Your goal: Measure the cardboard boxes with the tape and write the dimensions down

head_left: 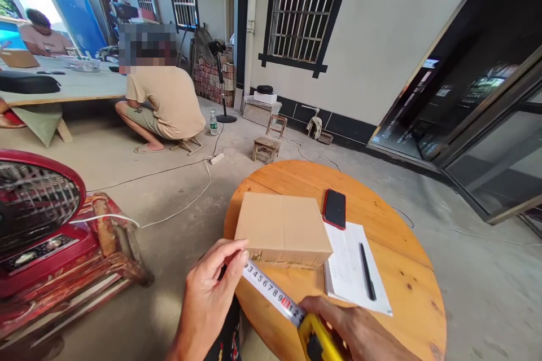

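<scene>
My left hand (pixel 214 287) pinches the end of a white tape blade (pixel 271 292) close to the near left corner of a closed cardboard box (pixel 282 225). In my right hand (pixel 342 316) is the yellow case of the tape measure (pixel 319 341), lower right of the box. A short length of blade with printed numbers runs slanting between both hands. The box lies flat on a round wooden table (pixel 406 271). To its right are white paper sheets (pixel 351 265) with a black pen (pixel 367 271) on them, and a dark phone with a red edge (pixel 334 208).
A red fan (pixel 38 220) sits on a worn wooden stool (pixel 105 248) at the left. Behind are a small chair (pixel 270 141), a squatting person (pixel 165 96), and another person at a long table (pixel 97 87). White cable (pixel 186 211) crosses the floor.
</scene>
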Motion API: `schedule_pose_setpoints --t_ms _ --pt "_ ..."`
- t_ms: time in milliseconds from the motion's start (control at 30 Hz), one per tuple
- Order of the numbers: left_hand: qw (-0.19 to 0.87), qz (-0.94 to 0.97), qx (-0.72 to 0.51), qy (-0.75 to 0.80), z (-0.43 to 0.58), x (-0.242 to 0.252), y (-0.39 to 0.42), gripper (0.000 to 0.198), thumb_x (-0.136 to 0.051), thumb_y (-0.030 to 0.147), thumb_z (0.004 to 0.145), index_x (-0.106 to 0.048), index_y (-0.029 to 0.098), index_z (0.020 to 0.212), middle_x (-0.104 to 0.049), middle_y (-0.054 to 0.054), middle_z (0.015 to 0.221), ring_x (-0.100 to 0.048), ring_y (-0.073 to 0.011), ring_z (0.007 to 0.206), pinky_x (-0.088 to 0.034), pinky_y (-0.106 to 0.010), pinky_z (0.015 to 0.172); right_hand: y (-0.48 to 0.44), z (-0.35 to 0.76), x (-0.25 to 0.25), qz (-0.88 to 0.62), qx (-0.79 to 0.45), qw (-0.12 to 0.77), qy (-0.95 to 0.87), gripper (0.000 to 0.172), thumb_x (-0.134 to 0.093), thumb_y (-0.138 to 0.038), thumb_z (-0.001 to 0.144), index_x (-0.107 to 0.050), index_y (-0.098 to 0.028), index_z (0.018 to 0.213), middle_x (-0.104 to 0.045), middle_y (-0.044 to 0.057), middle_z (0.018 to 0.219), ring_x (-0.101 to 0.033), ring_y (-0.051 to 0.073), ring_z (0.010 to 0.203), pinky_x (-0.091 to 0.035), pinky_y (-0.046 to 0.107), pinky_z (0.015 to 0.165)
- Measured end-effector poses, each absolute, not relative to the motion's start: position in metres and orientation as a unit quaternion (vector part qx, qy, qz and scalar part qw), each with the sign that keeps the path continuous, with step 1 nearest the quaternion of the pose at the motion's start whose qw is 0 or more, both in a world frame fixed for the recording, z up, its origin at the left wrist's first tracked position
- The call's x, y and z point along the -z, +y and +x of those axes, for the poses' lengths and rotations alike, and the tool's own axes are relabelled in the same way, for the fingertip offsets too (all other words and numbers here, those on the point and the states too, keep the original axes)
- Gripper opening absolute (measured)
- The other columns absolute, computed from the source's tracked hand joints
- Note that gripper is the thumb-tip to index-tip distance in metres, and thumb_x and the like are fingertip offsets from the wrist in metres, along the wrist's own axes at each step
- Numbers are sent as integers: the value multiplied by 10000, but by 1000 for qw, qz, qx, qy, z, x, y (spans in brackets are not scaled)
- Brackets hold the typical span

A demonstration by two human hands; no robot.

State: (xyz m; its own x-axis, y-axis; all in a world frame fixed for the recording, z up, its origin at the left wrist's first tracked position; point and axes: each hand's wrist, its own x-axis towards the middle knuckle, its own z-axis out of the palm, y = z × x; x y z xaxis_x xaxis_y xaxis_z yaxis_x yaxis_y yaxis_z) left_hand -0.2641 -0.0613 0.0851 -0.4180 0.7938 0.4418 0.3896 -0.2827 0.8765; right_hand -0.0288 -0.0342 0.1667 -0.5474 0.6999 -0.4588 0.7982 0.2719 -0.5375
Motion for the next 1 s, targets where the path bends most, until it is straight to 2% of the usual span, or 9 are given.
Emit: schedule_pose_setpoints --t_ms 100,200,300,367,500,667,733,867,1000 --pt "178 533 -613 556 -253 -83 -67 120 -613 269 893 -721 235 932 -707 10 869 -686 -117 721 -552 -164 630 -42 -37 -165 487 318 -12 813 768 -744 -345 645 -519 -244 1372 -735 126 1043 -685 321 923 -541 431 839" --pt "93 601 -579 542 -244 -73 -72 207 -585 240 903 -701 278 1070 -705 -19 1069 -694 -167 893 -581 -251 779 -43 -51 -175 471 314 -65 822 626 -745 -279 650 -586 -231 1254 -718 84 1021 -672 269 887 -535 384 818" --pt "-5 621 -513 592 -243 -62 -72 400 -503 281 936 -558 325 1330 -481 -62 1454 -565 -268 1214 -524 -419 966 -24 -62 -187 435 287 -113 846 486 -750 -272 665 -638 -222 1135 -693 96 1044 -641 271 904 -516 399 818" --pt "-48 613 -485 621 -244 -57 -69 489 -487 292 938 -445 339 1423 -331 -60 1559 -436 -318 1344 -454 -511 1037 -2 -68 -187 416 242 -133 866 503 -762 -307 681 -630 -197 1154 -666 119 1104 -623 288 959 -502 417 843" --pt "-121 642 -448 610 -239 -45 -53 575 -574 256 889 -406 321 1436 -346 -89 1551 -316 -363 1418 -358 -577 1089 50 -84 -168 383 158 -140 899 579 -768 -310 710 -589 -142 1235 -614 151 1224 -583 303 1097 -483 424 918" --pt "-164 655 -415 609 -236 -25 -33 482 -599 234 878 -491 241 1347 -544 -155 1380 -410 -369 1355 -291 -627 1100 79 -100 -146 339 141 -139 920 703 -773 -451 743 -556 -68 1291 -596 210 1287 -558 331 1175 -450 451 994" --pt "-170 647 -417 615 -243 -22 -25 398 -604 227 883 -549 244 1276 -569 -147 1353 -424 -363 1349 -279 -634 1104 79 -88 -147 333 137 -180 915 644 -715 -484 813 -558 -97 1304 -561 194 1360 -534 314 1225 -416 447 1032" --pt "-170 649 -414 615 -267 -25 -9 350 -626 207 879 -606 242 1227 -527 -146 1408 -356 -373 1400 -265 -622 1123 75 -24 -152 430 126 -211 869 249 -512 -280 973 -669 -175 1136 -704 68 1136 -652 177 1009 -477 292 886" --pt "-159 650 -426 608 -277 -35 -7 471 -635 180 872 -552 269 1327 -420 -130 1505 -316 -386 1420 -276 -617 1128 70 59 -129 545 81 -129 824 266 -449 -183 961 -712 -176 1001 -733 50 878 -663 159 734 -461 252 652"
